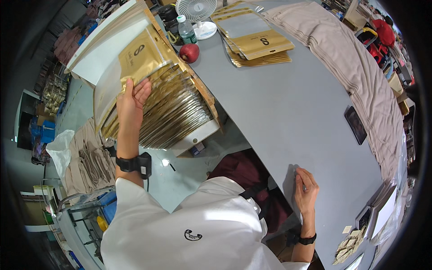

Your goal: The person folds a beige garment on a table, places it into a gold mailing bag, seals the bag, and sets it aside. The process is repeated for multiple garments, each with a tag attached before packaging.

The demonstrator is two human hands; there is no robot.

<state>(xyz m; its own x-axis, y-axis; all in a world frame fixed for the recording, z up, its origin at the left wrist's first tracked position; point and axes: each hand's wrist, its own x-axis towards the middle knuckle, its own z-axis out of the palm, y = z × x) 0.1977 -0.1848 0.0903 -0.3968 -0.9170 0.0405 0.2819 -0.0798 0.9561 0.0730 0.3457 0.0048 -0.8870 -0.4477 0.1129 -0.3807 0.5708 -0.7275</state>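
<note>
On the left, my left hand (132, 96) is closed on the edge of a gold packaging bag (143, 56) with a clear panel and a black logo. Under it, a thick row of similar gold bags (175, 108) stands packed on edge in a white box (198, 137). My right hand (307, 190) is at the near edge of the grey table (279, 117), its fingers loosely curled together around nothing visible. A stack of flat gold bags (256, 42) lies at the table's far side.
A red apple (189, 53), a water bottle (186, 30) and a white fan (198, 11) stand by the box. Beige fabric (342, 58) runs along the right side, next to a phone (355, 125). Small beige tags (348, 247) lie at the near right.
</note>
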